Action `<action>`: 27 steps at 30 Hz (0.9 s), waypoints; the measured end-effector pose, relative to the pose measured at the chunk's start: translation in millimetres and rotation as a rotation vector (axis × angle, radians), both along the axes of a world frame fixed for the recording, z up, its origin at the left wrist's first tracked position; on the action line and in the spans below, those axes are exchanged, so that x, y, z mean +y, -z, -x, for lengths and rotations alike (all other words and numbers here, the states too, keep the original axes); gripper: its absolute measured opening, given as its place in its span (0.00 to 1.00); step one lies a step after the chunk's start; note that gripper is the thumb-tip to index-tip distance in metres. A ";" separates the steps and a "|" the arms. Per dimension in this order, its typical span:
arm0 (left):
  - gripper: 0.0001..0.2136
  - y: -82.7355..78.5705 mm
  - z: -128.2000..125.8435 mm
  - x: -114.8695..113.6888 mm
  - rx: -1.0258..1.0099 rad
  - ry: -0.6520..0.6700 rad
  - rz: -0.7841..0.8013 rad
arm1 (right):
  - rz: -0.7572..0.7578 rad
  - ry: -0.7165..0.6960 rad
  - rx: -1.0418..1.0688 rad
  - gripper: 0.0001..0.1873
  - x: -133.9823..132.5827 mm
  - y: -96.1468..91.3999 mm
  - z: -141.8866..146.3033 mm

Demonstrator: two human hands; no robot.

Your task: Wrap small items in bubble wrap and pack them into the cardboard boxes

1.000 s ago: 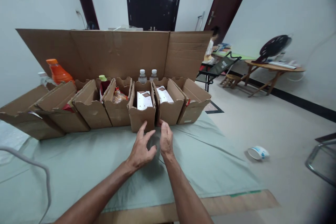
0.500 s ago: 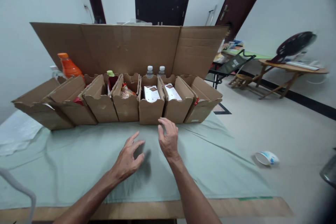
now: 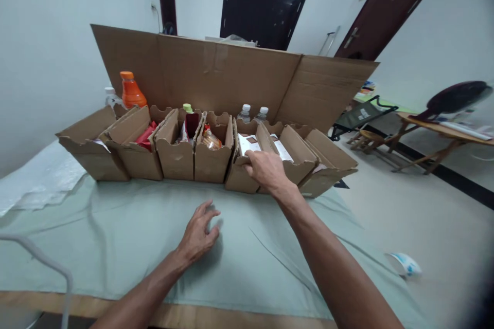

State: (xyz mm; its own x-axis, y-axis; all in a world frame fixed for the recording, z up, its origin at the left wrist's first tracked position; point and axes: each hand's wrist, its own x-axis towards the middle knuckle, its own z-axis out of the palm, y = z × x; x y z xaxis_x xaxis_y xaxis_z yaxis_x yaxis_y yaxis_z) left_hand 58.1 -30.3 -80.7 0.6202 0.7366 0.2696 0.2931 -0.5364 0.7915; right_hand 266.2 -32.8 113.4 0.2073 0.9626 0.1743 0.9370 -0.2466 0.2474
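A row of open cardboard boxes stands on the pale green cloth. My right hand (image 3: 266, 167) is closed over the front rim of the box (image 3: 241, 177) fifth from the left, its fingers at the rim. Inside that box a white carton (image 3: 249, 143) with a brown mark is partly visible. Another white carton (image 3: 282, 148) lies in the box (image 3: 299, 167) to its right, partly behind my hand. My left hand (image 3: 200, 234) hovers low over the cloth (image 3: 142, 236), fingers apart and holding nothing, in front of the middle boxes.
Behind the boxes stands a tall cardboard panel (image 3: 193, 61), with an orange bottle (image 3: 132, 93) and clear bottles (image 3: 245, 113) before it. Other boxes hold a red packet (image 3: 146, 136) and an orange snack bag (image 3: 211, 139). Clear plastic sheets (image 3: 46, 180) lie left; a grey tube (image 3: 42, 254) curves nearby.
My right hand has moved up and forward from above the cloth onto the fifth box's rim. That box now leans slightly. My left hand stays low and open; the view has turned.
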 end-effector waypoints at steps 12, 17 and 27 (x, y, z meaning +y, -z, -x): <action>0.16 -8.1 -2.1 3.0 -0.138 -0.165 0.057 | -0.311 -0.223 -0.085 0.21 0.3 -24.0 45.8; 0.14 -21.4 1.6 10.3 -0.220 -0.285 0.059 | -0.083 -0.272 -0.083 0.12 51.2 -12.8 71.4; 0.13 -49.2 84.6 -12.8 -0.355 -0.501 0.048 | -0.209 -0.581 0.069 0.14 -99.8 3.9 97.6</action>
